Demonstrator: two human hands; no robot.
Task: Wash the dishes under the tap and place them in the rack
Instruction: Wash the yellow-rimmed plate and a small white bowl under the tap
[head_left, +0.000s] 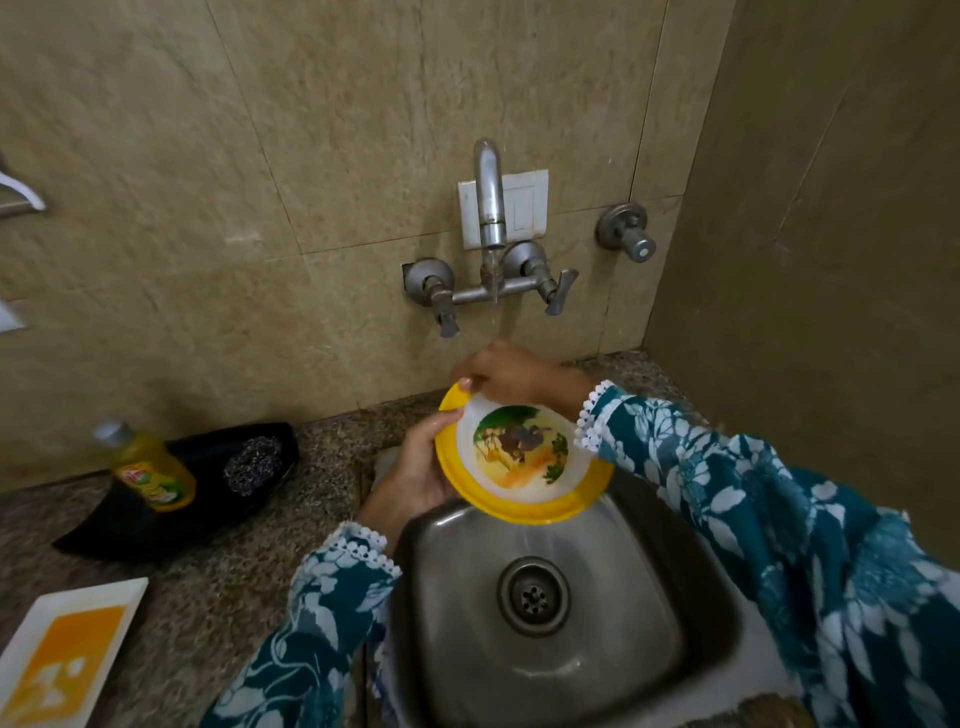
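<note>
A round plate (522, 460) with a yellow rim and a painted picture in its middle is held tilted over the steel sink (691, 613). My left hand (415, 478) grips its left edge from beneath. My right hand (511, 374) holds the top edge, fingers curled over the rim. Water runs from the wall tap (491, 202) down onto my right hand and the plate's top. No rack is in view.
On the granite counter to the left, a black tray (156, 525) carries a yellow dish-soap bottle (150, 470) and a steel scrubber (253, 464). A square white-and-orange plate (62, 660) lies at the lower left. Tiled walls close in behind and on the right.
</note>
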